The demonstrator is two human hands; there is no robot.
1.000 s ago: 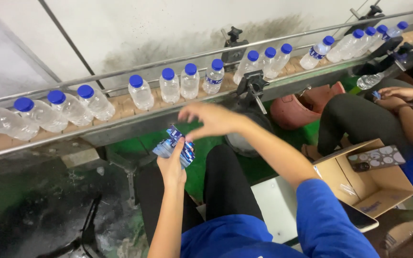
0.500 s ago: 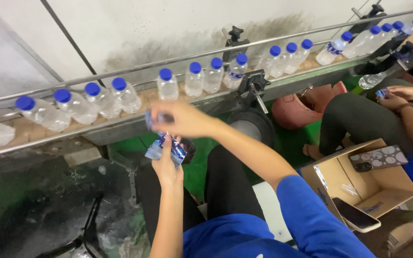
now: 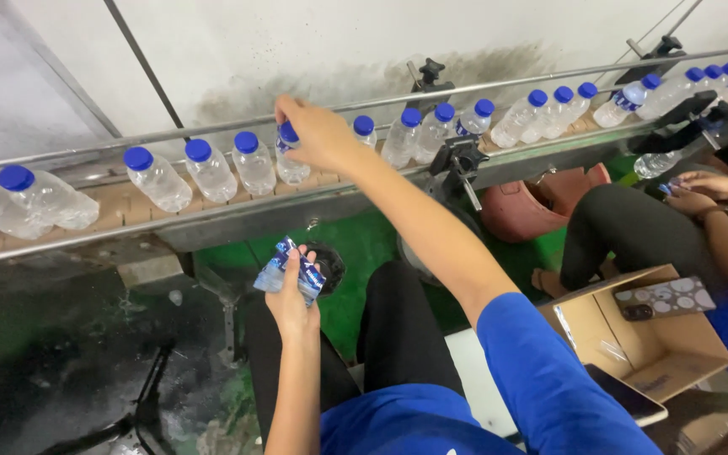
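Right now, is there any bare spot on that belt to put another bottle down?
One gap shows on the conveyor, between the bottle under the right hand and the next bottle rightward, though the hand partly covers it. Leftward the blue-capped bottles stand close together; rightward they crowd, touching.

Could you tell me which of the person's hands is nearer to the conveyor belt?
Right. The right hand is over the conveyor belt, fingers on a blue-capped bottle. The left hand is below it, holding a bundle of blue labels.
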